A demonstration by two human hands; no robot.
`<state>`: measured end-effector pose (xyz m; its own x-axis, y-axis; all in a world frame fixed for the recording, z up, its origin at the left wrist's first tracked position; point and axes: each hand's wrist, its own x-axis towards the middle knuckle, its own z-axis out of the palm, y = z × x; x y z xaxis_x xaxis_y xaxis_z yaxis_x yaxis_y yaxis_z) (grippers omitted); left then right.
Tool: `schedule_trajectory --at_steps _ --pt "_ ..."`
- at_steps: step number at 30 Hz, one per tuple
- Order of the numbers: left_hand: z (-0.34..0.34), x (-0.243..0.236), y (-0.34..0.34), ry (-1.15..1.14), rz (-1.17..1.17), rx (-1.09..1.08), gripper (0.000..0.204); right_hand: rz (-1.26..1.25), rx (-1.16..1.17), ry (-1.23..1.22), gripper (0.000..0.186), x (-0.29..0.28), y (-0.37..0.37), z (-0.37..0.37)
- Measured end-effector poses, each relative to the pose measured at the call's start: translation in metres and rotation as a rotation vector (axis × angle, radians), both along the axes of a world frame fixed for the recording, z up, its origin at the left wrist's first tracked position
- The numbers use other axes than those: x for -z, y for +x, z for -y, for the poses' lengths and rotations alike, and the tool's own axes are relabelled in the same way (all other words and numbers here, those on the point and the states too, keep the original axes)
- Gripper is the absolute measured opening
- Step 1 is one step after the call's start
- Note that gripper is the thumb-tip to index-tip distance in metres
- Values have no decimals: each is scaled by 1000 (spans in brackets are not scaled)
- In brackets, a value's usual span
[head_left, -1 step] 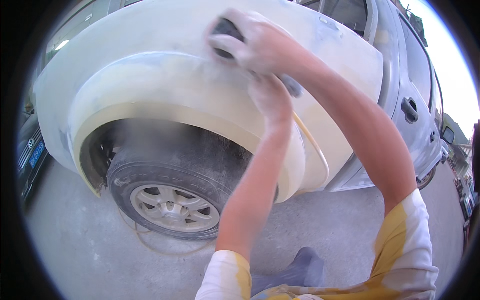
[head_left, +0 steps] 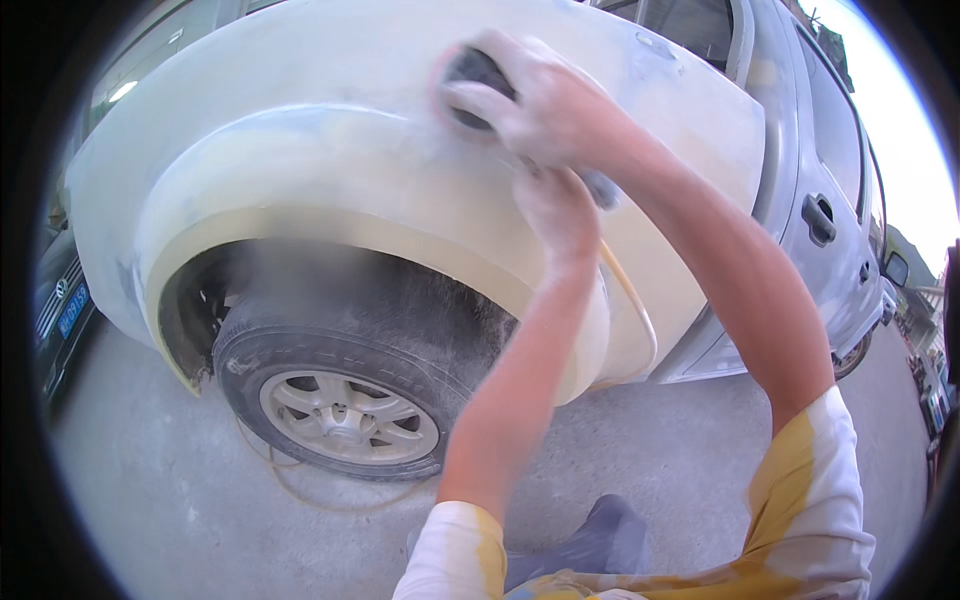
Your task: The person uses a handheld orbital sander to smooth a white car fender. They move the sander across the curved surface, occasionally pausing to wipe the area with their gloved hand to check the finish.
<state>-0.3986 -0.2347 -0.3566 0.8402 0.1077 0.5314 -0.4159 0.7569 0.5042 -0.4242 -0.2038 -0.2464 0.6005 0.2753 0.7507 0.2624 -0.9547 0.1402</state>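
Observation:
A dark, round-headed air sander rests against the pale, filler-coated side panel of a car, above the wheel arch. My right hand is closed over its head, thumb and fingers wrapped around the dark top. Just below, my left hand grips the sander's rear part, its fingers mostly hidden beneath the right hand. The tool's grey end sticks out beside my left wrist. A yellowish air hose hangs from there down the panel. Both hands look dusted with white powder.
Below the cream wheel arch is a dusty tyre with a silver rim. Hose loops lie on the concrete floor by the wheel. A dark car stands at far left. The grey door handle is at right.
Both hands and the sander have shifted a little to the right and slightly down along the panel. The grip looks the same.

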Motion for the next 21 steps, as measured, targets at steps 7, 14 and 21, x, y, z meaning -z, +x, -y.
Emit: schedule_trajectory --at_steps 7,14,21 --pt "76 90 -79 87 45 331 63 22 181 142 43 78 -86 86" --pt "58 67 -28 78 95 91 47 63 33 87 41 51 -52 67" --pt "-7 -25 -11 -303 -110 185 48 4 40 -157 40 -14 4 -11"
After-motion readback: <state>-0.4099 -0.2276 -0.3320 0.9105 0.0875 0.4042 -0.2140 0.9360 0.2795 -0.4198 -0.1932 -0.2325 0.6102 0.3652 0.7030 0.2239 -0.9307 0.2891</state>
